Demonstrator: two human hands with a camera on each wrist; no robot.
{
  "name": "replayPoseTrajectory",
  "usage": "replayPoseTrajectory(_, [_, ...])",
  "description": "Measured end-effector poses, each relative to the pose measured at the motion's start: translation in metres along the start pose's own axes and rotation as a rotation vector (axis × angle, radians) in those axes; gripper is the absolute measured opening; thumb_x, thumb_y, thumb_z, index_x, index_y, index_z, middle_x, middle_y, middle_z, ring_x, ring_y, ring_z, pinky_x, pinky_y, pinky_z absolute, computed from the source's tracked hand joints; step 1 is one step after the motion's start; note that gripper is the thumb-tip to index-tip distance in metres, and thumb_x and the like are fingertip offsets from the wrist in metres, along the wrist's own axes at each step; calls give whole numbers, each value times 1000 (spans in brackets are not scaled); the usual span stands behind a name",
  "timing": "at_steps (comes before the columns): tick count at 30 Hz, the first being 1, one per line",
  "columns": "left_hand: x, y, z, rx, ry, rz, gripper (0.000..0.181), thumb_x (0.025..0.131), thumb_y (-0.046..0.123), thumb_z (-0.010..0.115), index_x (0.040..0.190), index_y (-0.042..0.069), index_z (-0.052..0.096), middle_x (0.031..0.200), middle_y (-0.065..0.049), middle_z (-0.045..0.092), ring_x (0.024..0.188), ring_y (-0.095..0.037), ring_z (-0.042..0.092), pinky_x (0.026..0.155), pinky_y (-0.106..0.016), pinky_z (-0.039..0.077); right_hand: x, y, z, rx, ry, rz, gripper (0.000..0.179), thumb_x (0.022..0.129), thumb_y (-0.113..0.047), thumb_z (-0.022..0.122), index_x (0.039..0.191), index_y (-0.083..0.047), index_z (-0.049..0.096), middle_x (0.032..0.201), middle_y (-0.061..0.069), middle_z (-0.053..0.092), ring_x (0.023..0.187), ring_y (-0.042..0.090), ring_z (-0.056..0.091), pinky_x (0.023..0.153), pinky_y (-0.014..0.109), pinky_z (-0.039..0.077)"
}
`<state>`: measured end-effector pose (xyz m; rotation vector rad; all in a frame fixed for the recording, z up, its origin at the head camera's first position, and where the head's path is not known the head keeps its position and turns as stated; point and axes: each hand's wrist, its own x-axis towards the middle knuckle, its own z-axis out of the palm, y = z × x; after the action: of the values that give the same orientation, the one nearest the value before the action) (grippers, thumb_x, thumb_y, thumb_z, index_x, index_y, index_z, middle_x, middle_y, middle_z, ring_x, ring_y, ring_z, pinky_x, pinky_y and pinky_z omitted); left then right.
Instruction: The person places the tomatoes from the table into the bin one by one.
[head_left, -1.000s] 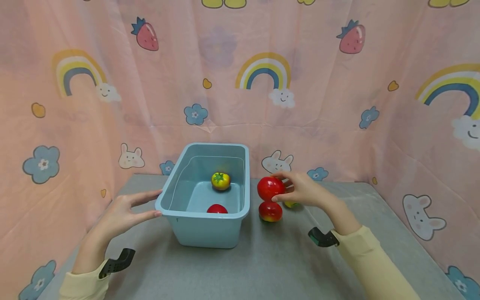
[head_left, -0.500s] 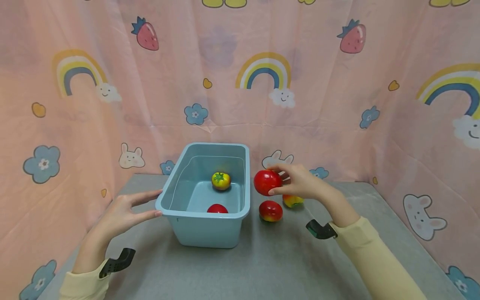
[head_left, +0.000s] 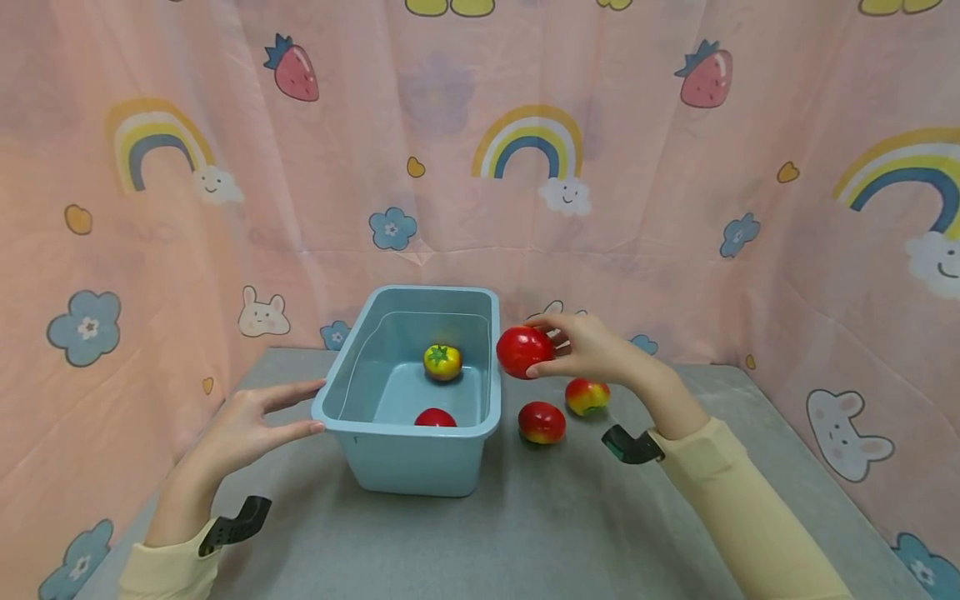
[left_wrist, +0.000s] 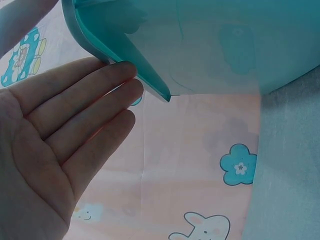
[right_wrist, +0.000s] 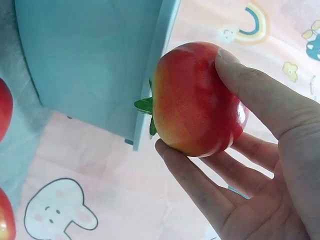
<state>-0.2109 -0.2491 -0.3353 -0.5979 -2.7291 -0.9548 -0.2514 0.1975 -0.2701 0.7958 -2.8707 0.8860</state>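
Observation:
Just right of the light blue plastic basin (head_left: pixel 408 431), my right hand (head_left: pixel 600 354) holds a red tomato (head_left: pixel 522 352) above the table, level with the rim. In the right wrist view, thumb and fingers pinch the tomato (right_wrist: pixel 192 100), whose green leafy top points toward the basin wall (right_wrist: pixel 90 60). My left hand (head_left: pixel 243 429) touches the basin's left rim with fairly straight fingers; the left wrist view shows its palm and fingers (left_wrist: pixel 95 107) against the rim. Inside the basin lie a yellow tomato (head_left: pixel 441 363) and a red fruit (head_left: pixel 435 417), partly hidden by the front wall.
Two more fruits sit on the grey table (head_left: pixel 540 533) right of the basin: a red one (head_left: pixel 542 422) and a red-yellow one (head_left: pixel 587 396) behind it. A pink patterned curtain (head_left: pixel 637 250) encloses the back and sides.
My right hand has lifted the red tomato from above the red fruit on the table, moving up and left toward the basin rim. The red-yellow fruit is now uncovered. My left hand stays put.

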Motion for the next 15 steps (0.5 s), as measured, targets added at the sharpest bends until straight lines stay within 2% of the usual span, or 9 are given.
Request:
replayPoseTrajectory(4, [0, -1, 0, -7, -2, 4, 56, 80, 48, 72, 130, 27, 59, 125, 5, 64, 118, -26, 59, 91, -51, 49, 3, -4, -2, -10, 4, -20, 64, 73, -25, 83, 128, -12, 54, 120, 8, 62, 106, 28, 61, 77, 37, 58])
replayPoseTrajectory(15, [1, -2, 2, 26, 8, 15, 54, 79, 48, 72, 129, 30, 60, 123, 10, 64, 116, -21, 61, 91, -40, 49, 14, -12, -2, -17, -6, -15, 68, 72, -26, 83, 131, -13, 53, 122, 9, 61, 107, 28, 62, 79, 37, 58])
